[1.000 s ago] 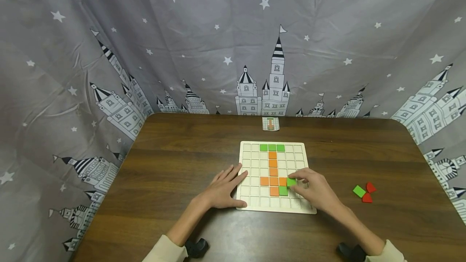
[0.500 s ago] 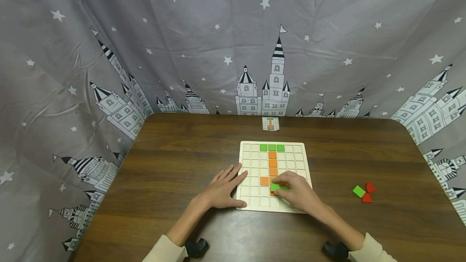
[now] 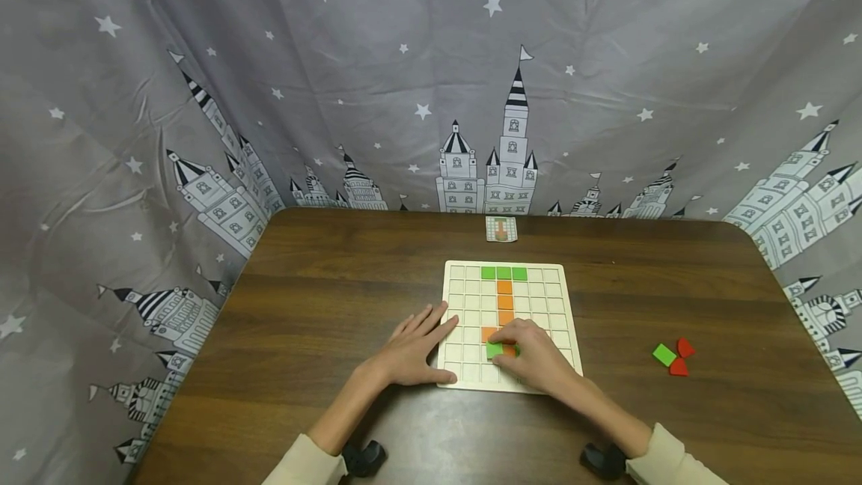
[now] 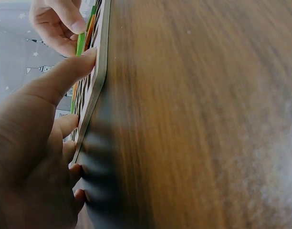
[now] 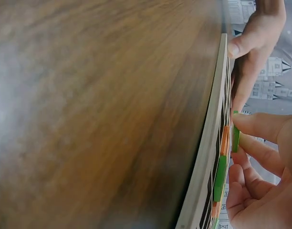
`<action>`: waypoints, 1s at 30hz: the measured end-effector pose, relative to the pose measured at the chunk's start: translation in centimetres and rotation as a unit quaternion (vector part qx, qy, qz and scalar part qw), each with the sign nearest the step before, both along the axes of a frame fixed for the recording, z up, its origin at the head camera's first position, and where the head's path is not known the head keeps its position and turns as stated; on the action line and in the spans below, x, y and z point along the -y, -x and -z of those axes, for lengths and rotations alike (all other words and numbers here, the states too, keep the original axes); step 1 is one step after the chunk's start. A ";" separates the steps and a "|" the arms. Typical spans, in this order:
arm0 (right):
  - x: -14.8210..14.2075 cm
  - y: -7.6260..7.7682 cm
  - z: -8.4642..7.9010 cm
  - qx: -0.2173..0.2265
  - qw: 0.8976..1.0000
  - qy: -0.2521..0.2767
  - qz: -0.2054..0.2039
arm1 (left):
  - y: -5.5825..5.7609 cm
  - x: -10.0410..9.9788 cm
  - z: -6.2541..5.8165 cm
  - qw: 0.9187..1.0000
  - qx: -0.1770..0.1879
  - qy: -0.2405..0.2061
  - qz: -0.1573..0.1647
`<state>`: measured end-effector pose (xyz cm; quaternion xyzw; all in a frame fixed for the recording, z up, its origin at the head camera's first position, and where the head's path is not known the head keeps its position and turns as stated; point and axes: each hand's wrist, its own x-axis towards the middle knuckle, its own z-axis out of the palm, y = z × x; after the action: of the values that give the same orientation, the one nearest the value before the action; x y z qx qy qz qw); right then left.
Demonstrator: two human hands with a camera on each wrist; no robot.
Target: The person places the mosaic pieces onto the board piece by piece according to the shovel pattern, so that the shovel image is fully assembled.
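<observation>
A cream grid board [image 3: 548,298] lies on the wooden table with square tiles set in its cells. Across its far row sit several green tiles [image 3: 503,273], and a column of orange tiles [image 3: 505,302] runs toward the person. My right hand [image 3: 535,358] pinches a green square tile [image 3: 494,351] between thumb and finger, just left of the lowest orange tile. In the right wrist view this green tile [image 5: 236,133] stands slightly off the board's surface. My left hand [image 3: 414,354] rests spread at the board's left edge, its thumb and fingertips on the border.
To the right of the board lie a loose green square tile [image 3: 664,355] and two red pieces [image 3: 685,347], each with a curved edge. A small pattern card [image 3: 501,229] lies at the table's far edge, before a grey curtain [image 3: 377,36].
My right hand has moved left across the board with the green tile, from the right of the orange row to the left of the lowest orange tile. The left hand stays put.
</observation>
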<state>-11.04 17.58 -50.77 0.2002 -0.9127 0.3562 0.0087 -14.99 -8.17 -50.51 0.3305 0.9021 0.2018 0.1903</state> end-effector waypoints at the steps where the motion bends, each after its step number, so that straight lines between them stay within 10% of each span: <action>1: 0.1 0.0 0.0 0.000 1.000 -0.002 0.000 | 0.0 0.0 0.0 1.000 -0.001 0.000 0.000; 30: 0.9 0.3 0.2 0.016 1.000 -0.017 0.013 | 0.0 -0.1 -0.2 1.000 0.004 0.002 -0.002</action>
<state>-11.33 16.71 -51.01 0.1826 -0.9213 0.3432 -0.0043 -14.97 -8.06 -50.28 0.3278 0.9023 0.2020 0.1940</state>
